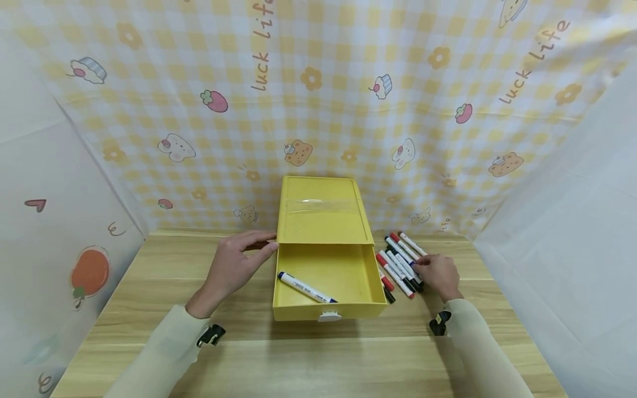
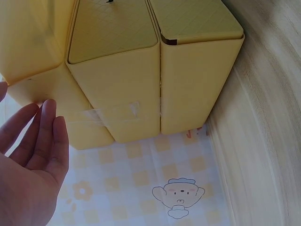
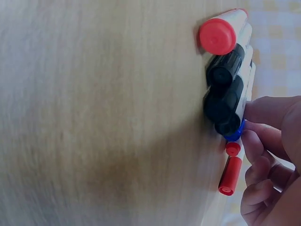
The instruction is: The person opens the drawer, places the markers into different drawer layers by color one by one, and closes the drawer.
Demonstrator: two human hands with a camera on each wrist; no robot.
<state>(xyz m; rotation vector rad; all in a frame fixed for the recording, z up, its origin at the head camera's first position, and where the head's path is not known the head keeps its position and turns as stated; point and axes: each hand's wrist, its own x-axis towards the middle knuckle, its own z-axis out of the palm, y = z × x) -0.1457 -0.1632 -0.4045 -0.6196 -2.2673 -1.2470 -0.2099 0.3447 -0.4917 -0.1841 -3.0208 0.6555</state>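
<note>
the left hand [image 1: 231,268] has its fingers spread loosely from the thumb, digits fairly straight; the thumb tip rests against the left edge of the yellow box [image 1: 323,225], by the front corner of its top, with the fingers alongside. the right hand [image 1: 440,275] bends over the heap of markers [image 1: 395,275], fingers partly curled, thumb and index close together at a blue marker end [image 3: 233,137] — whether they pinch it, i cannot tell. the heap lies on the wooden table [image 1: 239,365] just right of the box, with red, black and blue ends showing.

the box's drawer [image 1: 303,313] stands pulled out, one blue-capped marker [image 1: 305,288] slanting across its floor. the drawer's right wall stands between that marker and the heap — it hides part of the nearest markers. clear tape [image 1: 323,205] crosses the box top, and a checked cloth [image 1: 348,121] hangs behind.
</note>
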